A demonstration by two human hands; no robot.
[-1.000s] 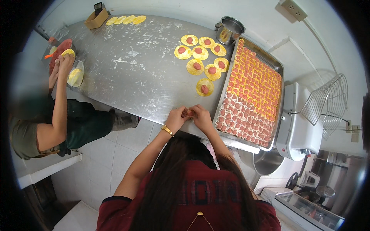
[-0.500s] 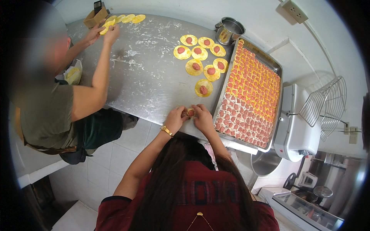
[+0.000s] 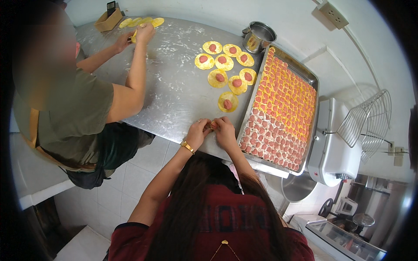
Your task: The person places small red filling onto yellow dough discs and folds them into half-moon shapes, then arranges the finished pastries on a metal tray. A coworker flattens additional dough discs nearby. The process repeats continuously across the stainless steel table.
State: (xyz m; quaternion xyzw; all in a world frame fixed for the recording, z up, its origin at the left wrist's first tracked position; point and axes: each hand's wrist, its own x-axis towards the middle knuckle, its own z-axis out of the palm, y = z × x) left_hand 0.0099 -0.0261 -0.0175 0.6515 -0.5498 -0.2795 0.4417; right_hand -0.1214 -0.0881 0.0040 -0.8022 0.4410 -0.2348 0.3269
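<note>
Near the front edge of the metal table, I pinch a small dumpling (image 3: 213, 125) with pink meat filling between both hands. My left hand (image 3: 199, 132) closes on its left side, a gold watch on the wrist. My right hand (image 3: 225, 133) grips its right side, fingertips almost meeting the left ones. Beyond my hands lie several round yellow wrappers (image 3: 223, 98), each with a ball of pink meat (image 3: 227, 104) on it. To the right, a large metal tray (image 3: 249, 115) holds tightly packed rows of open-topped dumplings (image 3: 283, 98), some yellow-wrapped and some white-wrapped.
A co-worker on the left reaches across the floured table (image 3: 174, 78), a yellow wrapper (image 3: 134, 37) in their hands near more wrappers (image 3: 146, 20) and a cardboard box (image 3: 108, 20). A metal pot (image 3: 259, 38) stands behind the tray. Beyond it sits a white mixer (image 3: 333, 139) with a wire guard.
My fingers have drawn closer around the dumpling, covering more of it. The co-worker has leaned in, their hands shifting right with a wrapper.
</note>
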